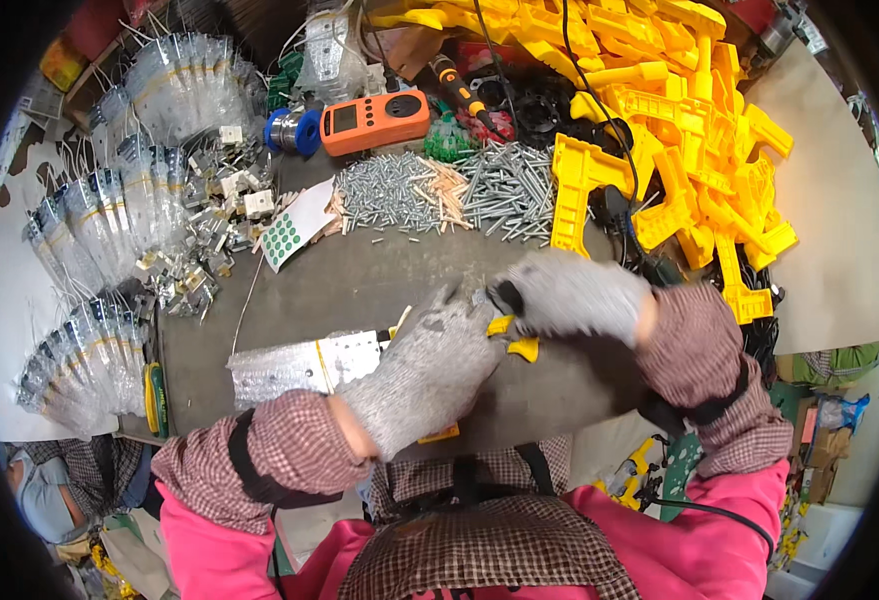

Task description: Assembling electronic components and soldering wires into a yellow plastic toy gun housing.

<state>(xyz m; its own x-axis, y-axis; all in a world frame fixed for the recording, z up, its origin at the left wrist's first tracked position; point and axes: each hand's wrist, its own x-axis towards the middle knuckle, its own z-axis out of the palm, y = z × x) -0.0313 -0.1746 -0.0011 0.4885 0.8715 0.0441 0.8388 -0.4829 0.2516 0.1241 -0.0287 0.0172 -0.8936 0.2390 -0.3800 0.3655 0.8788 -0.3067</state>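
My left hand [424,365], in a grey knitted glove, is closed over a yellow plastic part [523,349]. Most of that part is hidden under the glove; two short yellow ends stick out on the right. Close beside it, my right hand [581,297], gloved the same, has its dark fingertips pinched together near the left fingers. What the pinch holds is too small and covered to make out. A bundle of white perforated strips in clear bubble wrap [289,368], with a yellow band round it, lies left of my left hand.
Silver screws [509,190] are heaped behind my hands, beside an orange meter [375,122] and a solder spool [293,131]. Yellow plastic shells [694,130] pile up at right. Wrapped strips [89,350] and small metal parts [194,265] lie left, with a green-dotted sheet [294,228].
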